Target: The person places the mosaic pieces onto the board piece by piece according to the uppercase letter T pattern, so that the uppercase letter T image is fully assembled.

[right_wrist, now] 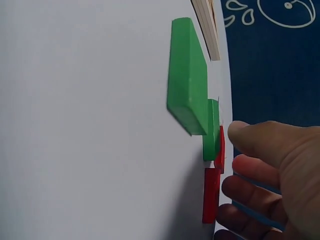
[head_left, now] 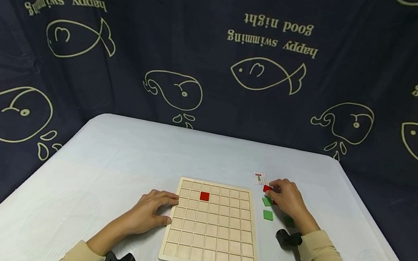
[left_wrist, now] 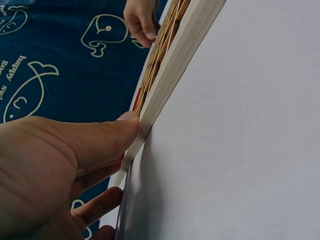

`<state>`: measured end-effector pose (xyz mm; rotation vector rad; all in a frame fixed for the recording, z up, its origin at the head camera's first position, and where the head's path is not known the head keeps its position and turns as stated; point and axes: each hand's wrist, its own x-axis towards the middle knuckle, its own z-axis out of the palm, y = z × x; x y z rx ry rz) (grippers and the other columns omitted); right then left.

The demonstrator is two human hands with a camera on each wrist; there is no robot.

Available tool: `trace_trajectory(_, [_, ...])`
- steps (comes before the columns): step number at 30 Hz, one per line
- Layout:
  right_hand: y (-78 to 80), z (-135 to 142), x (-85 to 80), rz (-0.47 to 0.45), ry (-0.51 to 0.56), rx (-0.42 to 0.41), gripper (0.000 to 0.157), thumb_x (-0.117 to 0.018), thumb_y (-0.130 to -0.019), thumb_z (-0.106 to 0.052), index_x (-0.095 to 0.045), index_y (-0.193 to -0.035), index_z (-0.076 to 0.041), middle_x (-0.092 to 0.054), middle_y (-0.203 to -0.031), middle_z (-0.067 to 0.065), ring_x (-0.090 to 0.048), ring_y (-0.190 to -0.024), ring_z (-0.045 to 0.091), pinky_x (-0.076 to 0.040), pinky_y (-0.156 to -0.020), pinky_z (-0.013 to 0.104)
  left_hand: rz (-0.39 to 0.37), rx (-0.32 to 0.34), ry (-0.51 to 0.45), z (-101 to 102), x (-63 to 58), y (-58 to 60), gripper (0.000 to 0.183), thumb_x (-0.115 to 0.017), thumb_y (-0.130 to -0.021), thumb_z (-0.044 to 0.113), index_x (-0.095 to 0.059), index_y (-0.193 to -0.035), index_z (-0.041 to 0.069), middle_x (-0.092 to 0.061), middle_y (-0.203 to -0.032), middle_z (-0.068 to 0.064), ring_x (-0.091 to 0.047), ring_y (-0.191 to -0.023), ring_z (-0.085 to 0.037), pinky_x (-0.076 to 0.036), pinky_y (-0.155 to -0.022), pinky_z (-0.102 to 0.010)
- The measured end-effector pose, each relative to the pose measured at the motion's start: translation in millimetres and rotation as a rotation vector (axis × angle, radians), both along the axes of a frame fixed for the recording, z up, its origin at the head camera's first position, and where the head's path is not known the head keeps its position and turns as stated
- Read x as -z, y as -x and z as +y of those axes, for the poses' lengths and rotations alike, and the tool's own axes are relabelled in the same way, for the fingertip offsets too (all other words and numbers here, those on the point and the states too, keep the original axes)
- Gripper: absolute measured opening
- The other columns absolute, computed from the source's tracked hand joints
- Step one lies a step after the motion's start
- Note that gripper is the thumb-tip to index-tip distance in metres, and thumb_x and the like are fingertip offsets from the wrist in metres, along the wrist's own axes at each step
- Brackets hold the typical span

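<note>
A wooden grid board (head_left: 214,230) lies on the table with one red square tile (head_left: 204,196) in its second row from the far edge. My left hand (head_left: 152,212) rests at the board's left edge, thumb and fingers spread along it; in the left wrist view the thumb touches the rim. To the right of the board, my right hand (head_left: 286,198) hovers over loose tiles, its thumb apart from the fingers in the right wrist view. Under and beside it are a red tile (right_wrist: 211,195), another red tile (head_left: 267,189) and green tiles (head_left: 268,215).
A small patterned card (head_left: 259,178) with a printed grid lies beyond the board's far right corner. Another green tile (head_left: 289,222) sits in shadow near the right wrist. A dark blue printed cloth (head_left: 205,48) hangs behind the white table (head_left: 141,147).
</note>
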<state>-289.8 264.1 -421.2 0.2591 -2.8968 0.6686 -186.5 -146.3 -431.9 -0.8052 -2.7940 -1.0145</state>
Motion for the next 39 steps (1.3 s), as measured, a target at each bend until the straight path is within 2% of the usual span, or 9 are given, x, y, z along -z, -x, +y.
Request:
trace_trajectory(9, [5.0,1.5,1.8,-0.023,-0.041,-0.001,0.034,-0.070,-0.081,-0.019,-0.067,-0.108,0.002,-0.063,-0.098,0.019,-0.054,-0.095,0.034,-0.043,-0.083,0.049,0.005,0.001,0.003,-0.1,0.1,0.1,0.047,-0.073,-0.079,0.018,-0.061,-0.123,0.008,-0.055,-0.135,-0.003,-0.047,-0.121,-0.025,-0.030,-0.096,-0.051])
trace_trajectory(19, [7.8,0.6,-0.9,-0.089,-0.073,0.011,0.034,-0.068,-0.082,-0.019,-0.066,-0.109,0.002,-0.063,-0.104,0.020,-0.054,-0.099,0.034,-0.043,-0.086,0.049,0.012,-0.003,0.011,0.7,-0.7,-0.7,0.047,-0.074,-0.078,0.018,-0.061,-0.123,0.008,-0.056,-0.134,-0.003,-0.048,-0.119,-0.025,-0.030,-0.095,-0.049])
trace_trajectory(34, [10.7,0.9,2.9,-0.101,-0.081,0.035,0.033,-0.069,-0.082,-0.019,-0.067,-0.108,0.001,-0.063,-0.101,0.018,-0.055,-0.096,0.032,-0.044,-0.084,0.049,0.020,-0.006,0.008,-0.1,2.0,0.4,0.048,-0.074,-0.078,0.018,-0.061,-0.123,0.009,-0.056,-0.133,-0.002,-0.048,-0.119,-0.025,-0.031,-0.094,-0.049])
trace_trajectory(39, [9.8,1.6,3.8,-0.079,-0.074,0.029,0.031,-0.069,-0.082,-0.018,-0.068,-0.106,0.001,-0.063,-0.098,0.017,-0.055,-0.094,0.031,-0.044,-0.082,0.048,0.017,0.002,0.000,-0.1,1.5,0.8,0.047,-0.074,-0.078,0.018,-0.062,-0.123,0.009,-0.056,-0.133,-0.002,-0.048,-0.119,-0.025,-0.031,-0.094,-0.048])
